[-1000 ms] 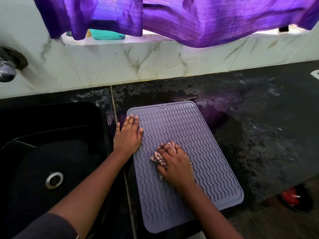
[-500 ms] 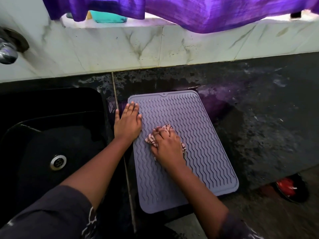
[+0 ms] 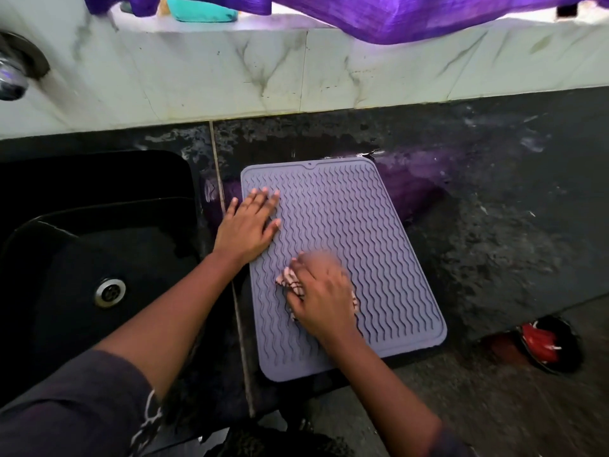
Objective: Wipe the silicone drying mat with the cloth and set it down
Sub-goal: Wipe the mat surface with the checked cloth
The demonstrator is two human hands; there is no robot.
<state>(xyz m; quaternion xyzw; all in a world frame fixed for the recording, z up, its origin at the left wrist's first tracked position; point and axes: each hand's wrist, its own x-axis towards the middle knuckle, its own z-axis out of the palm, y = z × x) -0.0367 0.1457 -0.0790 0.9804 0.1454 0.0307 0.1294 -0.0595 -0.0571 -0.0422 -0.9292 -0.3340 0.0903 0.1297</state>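
A grey silicone drying mat [image 3: 372, 245] with wavy ridges lies flat on the wet black counter, its near edge hanging a little past the counter's front. My left hand [image 3: 247, 225] rests flat, fingers spread, on the mat's left edge. My right hand [image 3: 321, 293] presses a small striped pinkish cloth [image 3: 290, 281] onto the middle of the mat; the hand is motion-blurred and covers most of the cloth.
A black sink [image 3: 82, 258] with a steel drain [image 3: 110, 291] sits left of the mat. A tap [image 3: 13, 77] juts from the marble wall at far left. A purple curtain [image 3: 395, 14] hangs above. A red and black object [image 3: 543, 344] lies on the floor below the counter's front edge.
My right hand with the cloth has slid along the mat's middle, rubbing it. My left hand stays flat on the left edge. The camera has shifted downward.
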